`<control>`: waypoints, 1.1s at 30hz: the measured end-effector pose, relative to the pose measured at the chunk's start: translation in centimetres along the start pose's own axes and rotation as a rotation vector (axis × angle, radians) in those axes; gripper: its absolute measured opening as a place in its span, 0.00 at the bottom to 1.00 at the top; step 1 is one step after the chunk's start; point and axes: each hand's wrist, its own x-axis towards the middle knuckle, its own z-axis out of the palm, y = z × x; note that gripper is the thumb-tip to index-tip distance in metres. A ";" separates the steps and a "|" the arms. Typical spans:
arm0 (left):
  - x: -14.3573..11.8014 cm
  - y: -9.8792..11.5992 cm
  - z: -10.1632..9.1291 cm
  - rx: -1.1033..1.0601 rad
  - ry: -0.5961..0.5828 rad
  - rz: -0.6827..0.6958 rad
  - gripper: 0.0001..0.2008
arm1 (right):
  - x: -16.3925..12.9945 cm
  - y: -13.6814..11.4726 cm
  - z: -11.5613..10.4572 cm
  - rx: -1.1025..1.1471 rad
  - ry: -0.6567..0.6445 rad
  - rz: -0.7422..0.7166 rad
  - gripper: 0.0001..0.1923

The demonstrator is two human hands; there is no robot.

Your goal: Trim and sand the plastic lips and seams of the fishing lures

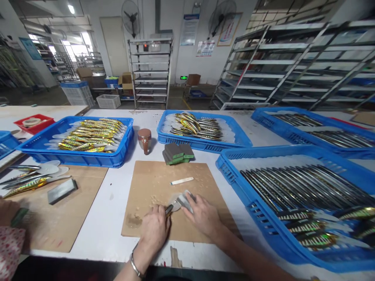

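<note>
My left hand (154,229) is closed around a fishing lure (169,210), most of which the fingers hide. The lure's clear lip (175,203) points away to the right, over the cardboard sheet (149,175). My right hand (205,216) grips a grey sanding block (185,200) between thumb and fingers, and the block meets or overlaps the lip. Beyond both hands, a thin white strip (181,181) lies on the cardboard. A stack of dark sanding pads with green edges (177,153) sits at the sheet's far edge.
Blue trays of lures stand at the left (117,159), back (205,146) and right (234,171). A brown-lidded cup (144,141) is near the pads. At far left, a co-worker's hand (7,212) rests by another cardboard sheet (84,195) with lures and a grey block (62,191).
</note>
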 end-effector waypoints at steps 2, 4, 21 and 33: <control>0.0 0.1 0.0 0.004 0.002 -0.007 0.09 | -0.1 -0.3 0.0 -0.013 -0.013 -0.009 0.24; 0.0 0.1 0.0 0.013 0.012 -0.011 0.09 | -0.4 -0.5 -0.1 0.004 -0.017 -0.062 0.24; 0.0 0.2 0.3 0.057 0.004 -0.022 0.10 | -0.4 -1.3 -0.3 -0.047 -0.017 0.018 0.25; 0.0 -0.3 0.6 0.015 0.031 0.013 0.08 | -1.0 -0.1 -0.3 0.051 0.024 -0.102 0.25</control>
